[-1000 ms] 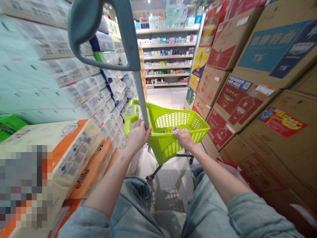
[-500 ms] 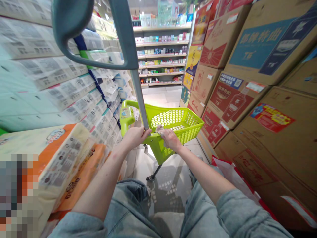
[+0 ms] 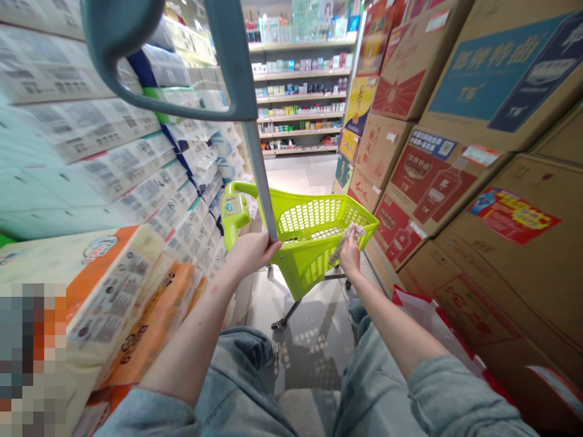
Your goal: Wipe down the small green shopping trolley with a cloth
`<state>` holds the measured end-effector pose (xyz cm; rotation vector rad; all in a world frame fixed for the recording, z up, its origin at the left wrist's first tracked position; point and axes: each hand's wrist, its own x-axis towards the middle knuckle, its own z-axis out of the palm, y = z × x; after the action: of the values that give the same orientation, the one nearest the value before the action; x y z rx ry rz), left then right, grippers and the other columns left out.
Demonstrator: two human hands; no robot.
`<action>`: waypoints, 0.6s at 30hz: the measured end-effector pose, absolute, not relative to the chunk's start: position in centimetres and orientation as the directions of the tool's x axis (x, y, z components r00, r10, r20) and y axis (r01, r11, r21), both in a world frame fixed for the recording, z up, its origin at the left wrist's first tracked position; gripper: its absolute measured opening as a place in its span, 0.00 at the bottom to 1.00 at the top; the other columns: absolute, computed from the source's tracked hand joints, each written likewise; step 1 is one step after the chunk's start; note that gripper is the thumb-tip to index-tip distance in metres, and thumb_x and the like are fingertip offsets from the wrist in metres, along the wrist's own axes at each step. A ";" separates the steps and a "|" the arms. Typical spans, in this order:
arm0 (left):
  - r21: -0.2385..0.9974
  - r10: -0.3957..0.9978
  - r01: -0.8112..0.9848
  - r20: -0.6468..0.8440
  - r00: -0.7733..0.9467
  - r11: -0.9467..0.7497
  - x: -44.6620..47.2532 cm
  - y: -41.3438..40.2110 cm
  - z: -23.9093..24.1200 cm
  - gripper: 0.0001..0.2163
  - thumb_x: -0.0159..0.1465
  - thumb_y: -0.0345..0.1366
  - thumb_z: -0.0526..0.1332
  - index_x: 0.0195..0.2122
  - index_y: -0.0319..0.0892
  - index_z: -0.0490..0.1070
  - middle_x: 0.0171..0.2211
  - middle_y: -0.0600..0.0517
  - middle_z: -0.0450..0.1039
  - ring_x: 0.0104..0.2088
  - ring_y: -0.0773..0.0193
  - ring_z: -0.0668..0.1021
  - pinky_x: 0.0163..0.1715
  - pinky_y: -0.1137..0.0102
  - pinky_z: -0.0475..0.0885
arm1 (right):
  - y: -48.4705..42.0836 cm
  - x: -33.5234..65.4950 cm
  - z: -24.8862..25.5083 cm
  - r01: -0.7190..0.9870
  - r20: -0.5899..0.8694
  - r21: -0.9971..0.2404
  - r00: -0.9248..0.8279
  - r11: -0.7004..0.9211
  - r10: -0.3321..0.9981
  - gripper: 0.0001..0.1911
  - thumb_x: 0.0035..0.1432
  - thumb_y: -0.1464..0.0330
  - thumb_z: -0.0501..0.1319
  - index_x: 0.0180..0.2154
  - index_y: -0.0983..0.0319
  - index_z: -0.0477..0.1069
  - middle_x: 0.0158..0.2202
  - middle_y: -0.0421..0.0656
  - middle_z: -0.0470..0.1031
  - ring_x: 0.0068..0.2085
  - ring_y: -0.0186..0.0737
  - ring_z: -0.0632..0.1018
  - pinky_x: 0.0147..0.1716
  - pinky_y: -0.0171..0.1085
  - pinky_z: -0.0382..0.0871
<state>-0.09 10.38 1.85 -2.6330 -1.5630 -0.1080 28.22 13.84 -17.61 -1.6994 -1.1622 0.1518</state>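
Cloth (image 3: 340, 245) bunched in right hand (image 3: 350, 256) against basket (image 3: 298, 260); left hand (image 3: 250, 250) apparently clasps pole (image 3: 259, 173).

My left grip (image 3: 252, 250) is closed on the near rim of the lime-green trolley (image 3: 296, 270), against the foot of a grey pole (image 3: 260, 176); its fingers are mostly hidden, so I can't tell whether they also circle the pole. My right grip (image 3: 350, 258) holds a pale, crumpled cloth (image 3: 352, 231) at the rim farther right. Cartons (image 3: 412, 167) stack up on my right, wrapped packs (image 3: 150, 182) on my left, stocked shelves (image 3: 303, 74) beyond.
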 end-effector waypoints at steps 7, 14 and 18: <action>-0.074 0.895 0.906 0.137 0.424 -0.417 1.6 10.1 1.5 0.19 0.65 0.48 0.46 0.37 0.40 0.70 0.34 0.44 0.77 0.36 0.55 0.79 0.32 0.69 0.68 | 10.7 18.0 -15.5 0.475 0.368 -0.875 0.522 0.096 0.770 0.30 0.64 0.62 0.41 0.64 0.67 0.50 0.63 0.51 0.58 0.62 0.44 0.62 0.58 0.45 0.60; -0.053 0.907 0.923 0.174 0.384 -0.381 2.6 10.0 1.5 0.19 0.65 0.47 0.46 0.39 0.39 0.69 0.33 0.43 0.77 0.36 0.53 0.79 0.33 0.67 0.69 | 7.3 14.1 -13.7 0.528 0.535 -0.790 0.345 0.312 0.771 0.27 0.65 0.67 0.42 0.65 0.60 0.47 0.65 0.45 0.52 0.66 0.43 0.53 0.62 0.50 0.53; -0.051 0.915 0.933 0.179 0.360 -0.357 2.6 9.7 1.3 0.19 0.65 0.47 0.46 0.39 0.39 0.70 0.33 0.43 0.77 0.36 0.53 0.79 0.34 0.67 0.69 | 6.7 15.2 -15.4 0.622 0.646 -0.654 0.165 0.430 0.745 0.29 0.65 0.71 0.43 0.66 0.56 0.43 0.65 0.43 0.53 0.66 0.41 0.53 0.62 0.50 0.53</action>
<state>2.58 9.73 1.35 -2.4697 -1.6902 -0.1794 15.18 6.67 -15.35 -1.2572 -1.5252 0.1330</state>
